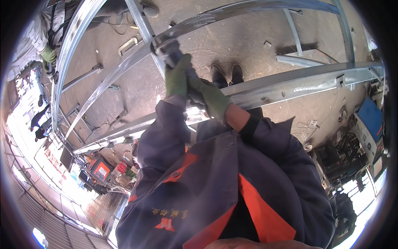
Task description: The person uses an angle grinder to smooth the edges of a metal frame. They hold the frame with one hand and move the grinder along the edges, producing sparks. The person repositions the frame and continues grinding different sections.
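Both my hands wear green gloves and grip an angle grinder (169,50) with a dark body. My left hand (177,79) is closed around it just behind the head. My right hand (212,98) wraps the rear of the body, nearer to me. The grinder's head lies against or just above a joint of the metal frame (248,9), where a long beam meets a crossbar; its disc is blurred, so contact is hard to tell. Close to me, a wide silvery beam (290,88) of the frame runs beneath my forearms.
At the far left, a co-worker's green-gloved hand (49,54) holds a tool near another beam (68,50). A pale C-shaped piece (127,46) lies on the concrete floor. An orange-fronted machine (100,170) stands at left, a blue-topped one (370,118) at right. Cables lie about.
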`<state>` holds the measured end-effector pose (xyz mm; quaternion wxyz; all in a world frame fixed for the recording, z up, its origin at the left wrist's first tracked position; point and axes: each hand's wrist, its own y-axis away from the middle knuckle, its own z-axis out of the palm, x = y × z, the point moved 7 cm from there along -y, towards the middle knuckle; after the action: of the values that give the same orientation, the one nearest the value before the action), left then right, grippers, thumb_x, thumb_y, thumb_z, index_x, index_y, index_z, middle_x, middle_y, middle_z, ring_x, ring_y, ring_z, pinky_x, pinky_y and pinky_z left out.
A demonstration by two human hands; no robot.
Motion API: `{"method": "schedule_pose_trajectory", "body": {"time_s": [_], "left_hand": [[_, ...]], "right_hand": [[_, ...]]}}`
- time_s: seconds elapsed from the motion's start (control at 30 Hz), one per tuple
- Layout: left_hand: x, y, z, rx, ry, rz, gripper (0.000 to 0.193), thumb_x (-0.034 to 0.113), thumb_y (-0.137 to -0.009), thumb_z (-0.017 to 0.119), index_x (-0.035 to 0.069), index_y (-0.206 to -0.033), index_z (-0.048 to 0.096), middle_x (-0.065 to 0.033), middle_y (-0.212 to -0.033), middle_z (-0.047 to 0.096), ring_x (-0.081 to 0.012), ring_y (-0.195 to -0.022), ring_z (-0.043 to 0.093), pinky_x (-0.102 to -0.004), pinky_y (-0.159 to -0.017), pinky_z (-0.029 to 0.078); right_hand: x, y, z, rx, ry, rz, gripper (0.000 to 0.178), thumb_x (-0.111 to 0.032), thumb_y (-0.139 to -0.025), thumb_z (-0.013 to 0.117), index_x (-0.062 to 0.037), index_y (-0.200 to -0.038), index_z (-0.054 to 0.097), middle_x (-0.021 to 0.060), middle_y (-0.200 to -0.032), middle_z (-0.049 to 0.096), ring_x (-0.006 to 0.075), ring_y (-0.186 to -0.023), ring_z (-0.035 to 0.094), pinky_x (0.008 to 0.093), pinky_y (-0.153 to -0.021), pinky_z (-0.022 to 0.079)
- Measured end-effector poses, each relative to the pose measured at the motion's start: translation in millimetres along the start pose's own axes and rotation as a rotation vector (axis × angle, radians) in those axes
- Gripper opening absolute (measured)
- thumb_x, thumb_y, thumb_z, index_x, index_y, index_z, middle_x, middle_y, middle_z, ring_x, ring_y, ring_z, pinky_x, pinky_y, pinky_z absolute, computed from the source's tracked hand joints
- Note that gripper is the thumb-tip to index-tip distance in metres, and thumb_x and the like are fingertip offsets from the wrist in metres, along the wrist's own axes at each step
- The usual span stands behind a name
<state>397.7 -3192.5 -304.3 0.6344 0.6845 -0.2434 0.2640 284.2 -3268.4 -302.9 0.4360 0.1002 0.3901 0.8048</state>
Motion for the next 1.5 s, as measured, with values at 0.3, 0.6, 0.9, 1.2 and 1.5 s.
{"method": "schedule_pose_trajectory", "body": {"time_s": [0.3, 0.6, 0.9, 1.2, 1.5], "left_hand": [[-11.8, 12.2, 114.9, -0.353, -0.268, 0.064, 0.054, 0.032, -0.089, 0.089, -0.002, -0.124, 0.066, -0.0099, -0.1, 0.073, -0.018, -0.08, 0.07, -0.0349, -0.069, 0.058], [-0.5, 11.4, 49.1, -0.076, -0.182, 0.063, 0.048, 0.032, -0.088, 0.088, -0.001, -0.116, 0.066, -0.0074, -0.087, 0.07, -0.0181, -0.073, 0.069, -0.0351, -0.064, 0.056], [7.5, -2.5, 170.0, -0.457, -0.461, 0.186, 0.051, 0.029, -0.087, 0.088, -0.003, -0.12, 0.067, -0.0117, -0.101, 0.074, -0.0181, -0.087, 0.071, -0.0356, -0.071, 0.056], [10.5, -21.4, 125.3, -0.21, -0.133, 0.103, 0.041, 0.026, -0.09, 0.088, -0.002, -0.112, 0.067, -0.008, -0.089, 0.069, -0.0171, -0.072, 0.067, -0.0345, -0.064, 0.056], [8.7, -16.3, 103.8, -0.198, -0.079, 0.044, 0.057, 0.032, -0.085, 0.091, -0.005, -0.12, 0.064, -0.0102, -0.098, 0.072, -0.0181, -0.081, 0.069, -0.0353, -0.067, 0.057]], "right_hand": [[-15.3, 22.7, -85.8, 0.281, -0.219, -0.231, 0.048, -0.048, -0.109, 0.068, -0.0118, -0.139, 0.061, 0.005, -0.109, 0.073, 0.014, -0.092, 0.073, 0.0296, -0.075, 0.061], [-6.5, 15.4, -40.5, 0.09, -0.108, -0.025, 0.039, -0.048, -0.107, 0.072, -0.0155, -0.128, 0.074, -0.0007, -0.105, 0.077, 0.0133, -0.089, 0.073, 0.0305, -0.072, 0.059], [-64.8, 26.0, -76.5, 0.309, -0.231, -0.254, 0.035, -0.053, -0.108, 0.069, -0.0194, -0.116, 0.074, -0.0067, -0.086, 0.072, 0.009, -0.072, 0.065, 0.0256, -0.059, 0.045], [-81.3, 10.6, -65.1, 0.131, -0.08, -0.198, 0.037, -0.05, -0.111, 0.065, -0.0135, -0.116, 0.071, 0.0009, -0.087, 0.072, 0.0131, -0.071, 0.067, 0.0268, -0.055, 0.046], [-73.3, 11.1, -57.4, 0.096, 0.06, -0.117, 0.039, -0.056, -0.109, 0.066, -0.017, -0.111, 0.071, -0.003, -0.083, 0.069, 0.0122, -0.071, 0.062, 0.0275, -0.059, 0.041]]}}
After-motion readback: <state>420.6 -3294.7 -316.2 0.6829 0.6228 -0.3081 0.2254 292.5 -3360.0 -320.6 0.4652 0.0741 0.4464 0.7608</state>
